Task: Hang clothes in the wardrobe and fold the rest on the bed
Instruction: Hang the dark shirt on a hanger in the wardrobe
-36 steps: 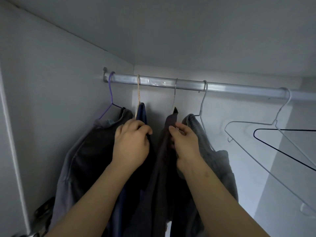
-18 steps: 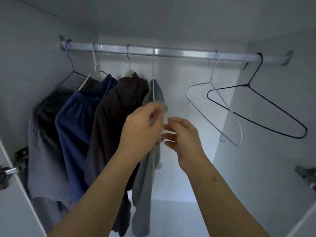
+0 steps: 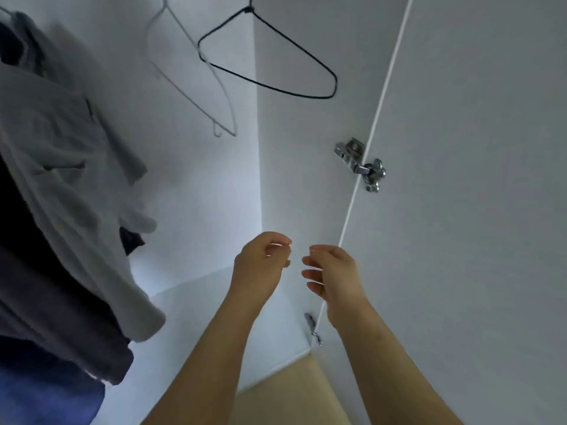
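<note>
- Hanging at the far left: grey garment, dark garment behind it, blue garment lowest. All are well apart from both hands.
- White hanger is bare, up and left of the hands. Black hanger overlaps its right side, also bare, its long bar slanting down to the right.
- Left hand: fingers loosely curled, nothing in it. It sits almost straight below the black hanger — judged the nearer hand for taking one.
- Right hand: just beside the left, not touching — fingers relaxed, empty, close to the wardrobe door edge.
</note>
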The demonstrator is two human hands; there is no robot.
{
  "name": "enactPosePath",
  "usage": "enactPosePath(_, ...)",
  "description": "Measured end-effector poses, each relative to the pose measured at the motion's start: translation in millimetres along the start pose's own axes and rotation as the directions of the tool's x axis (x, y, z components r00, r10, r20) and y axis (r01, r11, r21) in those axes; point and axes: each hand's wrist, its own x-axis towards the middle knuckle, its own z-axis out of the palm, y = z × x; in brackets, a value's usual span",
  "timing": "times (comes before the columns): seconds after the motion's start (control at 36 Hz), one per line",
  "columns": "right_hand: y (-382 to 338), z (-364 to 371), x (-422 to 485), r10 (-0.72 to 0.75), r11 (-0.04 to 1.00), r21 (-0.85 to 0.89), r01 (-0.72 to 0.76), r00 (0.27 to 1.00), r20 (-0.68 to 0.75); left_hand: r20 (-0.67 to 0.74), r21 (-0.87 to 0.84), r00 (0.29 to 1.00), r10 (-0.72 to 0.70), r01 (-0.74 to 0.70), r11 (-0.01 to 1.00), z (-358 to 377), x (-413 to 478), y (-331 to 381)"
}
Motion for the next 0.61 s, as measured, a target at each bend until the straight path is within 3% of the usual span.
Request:
enactPosePath(0.14, 27.0, -41.0, -8.8, 0.094, 0.993, 0.089, -0.078, 0.977, -0.193, 0.29, 0.049, 0.956, -0.049, 0.036, 0.998, 46.7, -2.7, -6.4)
enactPosePath(0.28, 54.4, -73.8, -30.7, 0.168, 0.975, 0.201, -0.091, 0.897, -0.409, 0.531, 0.113, 0.844, -0.079, 0.022, 0.993, 82.1, -13.4, -21.2)
enactPosePath(0.42, 90.3, -98.1, -70.2, 0.291, 0.929, 0.361, -0.075, 0.751, -0.593, 0.731, 0.182, 0.673, -0.114, -0.031, 0.983, 113.5, -36.8, -44.3)
enactPosePath(0.61, 145.2, -125.1, -150.2, 0.453, 0.85, 0.527, 0.021, 0.483, -0.749, 0.907, 0.198, 0.397, -0.137, -0.118, 0.973, 160.0, -107.7, -64.6)
